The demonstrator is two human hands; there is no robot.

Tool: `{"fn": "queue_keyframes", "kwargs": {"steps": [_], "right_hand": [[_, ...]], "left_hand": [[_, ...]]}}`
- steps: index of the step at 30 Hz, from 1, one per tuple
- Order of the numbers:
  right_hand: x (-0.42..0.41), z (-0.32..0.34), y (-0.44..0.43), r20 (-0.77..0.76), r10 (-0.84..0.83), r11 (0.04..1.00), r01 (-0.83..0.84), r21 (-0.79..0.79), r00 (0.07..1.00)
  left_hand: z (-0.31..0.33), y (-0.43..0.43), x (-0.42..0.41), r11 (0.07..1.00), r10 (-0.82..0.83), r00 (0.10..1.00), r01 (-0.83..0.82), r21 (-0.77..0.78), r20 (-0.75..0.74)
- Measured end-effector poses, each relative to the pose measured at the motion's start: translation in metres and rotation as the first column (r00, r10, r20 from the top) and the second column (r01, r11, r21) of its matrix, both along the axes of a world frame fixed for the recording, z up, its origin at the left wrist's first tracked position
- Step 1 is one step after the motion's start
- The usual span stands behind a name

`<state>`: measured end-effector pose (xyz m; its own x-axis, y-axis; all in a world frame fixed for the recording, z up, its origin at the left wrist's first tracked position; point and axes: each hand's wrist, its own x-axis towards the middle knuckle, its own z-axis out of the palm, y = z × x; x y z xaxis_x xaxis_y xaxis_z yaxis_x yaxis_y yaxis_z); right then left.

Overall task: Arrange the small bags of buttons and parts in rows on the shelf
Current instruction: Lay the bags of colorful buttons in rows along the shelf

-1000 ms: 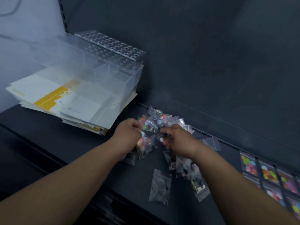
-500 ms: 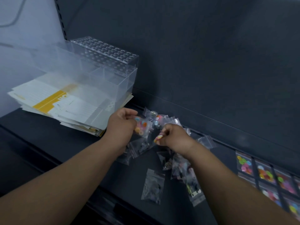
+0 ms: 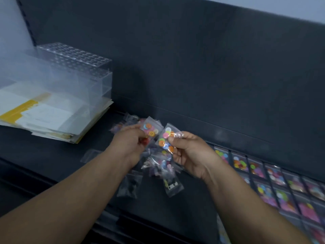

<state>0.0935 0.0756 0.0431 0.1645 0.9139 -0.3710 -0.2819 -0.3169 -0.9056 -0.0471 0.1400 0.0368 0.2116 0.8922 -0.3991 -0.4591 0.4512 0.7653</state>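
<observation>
A: While both hands are raised over the dark shelf [image 3: 52,166], what does each one hold?

B: The left hand [image 3: 129,144] has its fingers curled round a first button bag [image 3: 150,129], a clear one full of coloured buttons. The right hand [image 3: 190,152] pinches a second button bag [image 3: 165,138] between thumb and forefinger, with the other fingers curled underneath.

A: Do the two bags touch?

B: They stand just beside each other, both roughly upright and lifted off the shelf. I cannot tell whether their edges meet.

A: Where are the other bags?

B: A loose pile [image 3: 158,166] lies on the shelf right under the hands, partly hidden by them. Nearer the person, a bag of dark parts [image 3: 130,186] and a bag with a yellow and white part [image 3: 172,186] lie flat. One clear bag [image 3: 90,154] lies apart to the left, and its contents are too faint to make out.

A: Are any laid out in order?

B: To the right, rows of button bags [image 3: 274,178] lie flat side by side, from the back panel [image 3: 193,67] toward the front edge. They are blurred.

A: And on the far left?

B: A clear acrylic organiser [image 3: 75,71] with a perforated top stands on a stack of papers [image 3: 44,117], one of which has a yellow band.
</observation>
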Motion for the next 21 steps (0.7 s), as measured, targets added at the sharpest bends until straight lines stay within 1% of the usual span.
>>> {"fn": "queue_keyframes", "kwargs": {"steps": [3,5,9,12,14,16,17,19,21], "right_hand": [[0.018,0.006,-0.03,-0.056,-0.059,0.998,0.06,0.019,0.997],[0.031,0.009,-0.051,-0.051,-0.099,0.994,0.102,0.049,0.994],[0.06,0.011,-0.097,0.037,-0.241,0.965,0.236,0.113,0.97],[0.082,0.015,-0.134,0.063,-0.275,0.953,0.264,0.146,0.959],[0.099,0.017,-0.159,0.11,-0.299,0.947,0.28,0.158,0.948],[0.119,0.017,-0.186,0.179,-0.311,0.947,0.289,0.142,0.933],[0.13,0.015,-0.2,0.219,-0.307,0.95,0.287,0.119,0.926],[0.15,0.01,-0.227,0.308,-0.267,0.963,0.264,0.053,0.913],[0.167,0.003,-0.252,0.395,-0.216,0.969,0.245,-0.023,0.893]], "left_hand": [[0.009,-0.032,0.026,0.991,-0.133,0.989,0.134,-0.016,0.058],[0.014,-0.056,0.045,0.978,-0.203,0.977,0.205,-0.027,0.073],[0.02,-0.102,0.079,0.955,-0.296,0.955,0.295,-0.033,-0.028],[0.021,-0.136,0.097,0.923,-0.382,0.918,0.384,-0.005,-0.109],[0.018,-0.156,0.106,0.876,-0.458,0.862,0.479,0.053,-0.219],[0.014,-0.175,0.114,0.82,-0.476,0.791,0.557,0.133,-0.384],[0.011,-0.183,0.118,0.781,-0.455,0.746,0.597,0.185,-0.487],[0.005,-0.201,0.124,0.663,-0.371,0.64,0.69,0.291,-0.673],[-0.003,-0.218,0.13,0.528,-0.275,0.54,0.776,0.344,-0.796]]}}
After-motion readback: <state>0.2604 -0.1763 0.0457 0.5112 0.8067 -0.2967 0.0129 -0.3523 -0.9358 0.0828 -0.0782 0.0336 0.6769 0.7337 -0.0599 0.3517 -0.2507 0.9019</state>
